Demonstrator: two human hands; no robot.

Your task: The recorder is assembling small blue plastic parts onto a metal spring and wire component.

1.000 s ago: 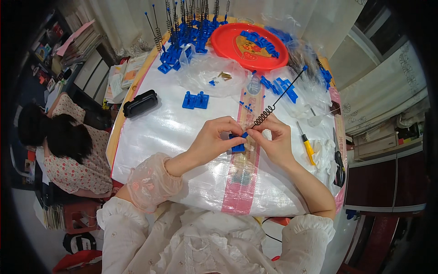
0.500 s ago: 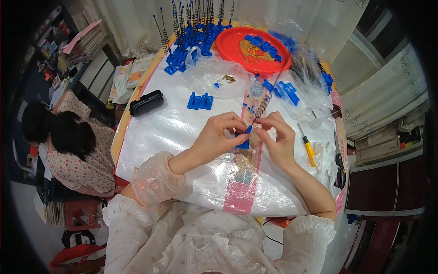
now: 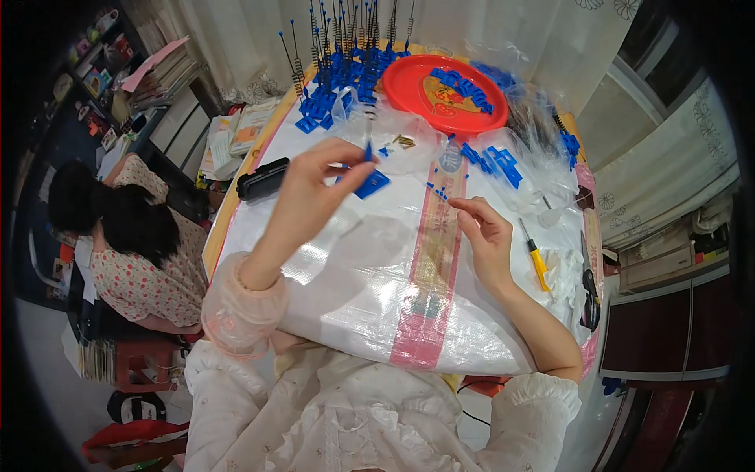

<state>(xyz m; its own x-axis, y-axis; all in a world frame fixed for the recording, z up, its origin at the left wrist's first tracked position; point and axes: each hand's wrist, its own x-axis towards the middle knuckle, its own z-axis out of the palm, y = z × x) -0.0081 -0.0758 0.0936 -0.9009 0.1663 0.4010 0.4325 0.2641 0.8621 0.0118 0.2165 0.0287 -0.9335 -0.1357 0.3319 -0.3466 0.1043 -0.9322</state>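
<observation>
My left hand [image 3: 318,177] is up at the left middle of the table, thumb and fingers closed around the blue stem [image 3: 368,151] of a piece with a dark spring. The spring rises from the stem toward the far side, and its upper part is hard to make out. Just below that grip lies a blue plastic base [image 3: 374,186]; whether it is joined to the held stem I cannot tell. My right hand [image 3: 486,234] has its thumb and forefinger pinched beside scattered tiny blue pieces [image 3: 440,193]. What sits between those fingertips is too small to name.
Behind stand many blue bases with upright springs [image 3: 346,71] and a red tray [image 3: 401,102] holding blue parts. Brass pins [image 3: 404,141] lie on clear plastic. A black case [image 3: 263,179] is at left; a yellow-handled screwdriver [image 3: 538,263] and black scissors [image 3: 590,299] at right. Another person [image 3: 134,236] sits at left.
My hands have moved apart. The left has carried the spring piece away and leftward, beside where two blue bases lay; the right has stayed near the tiny blue pieces, fingertips now pinched.
</observation>
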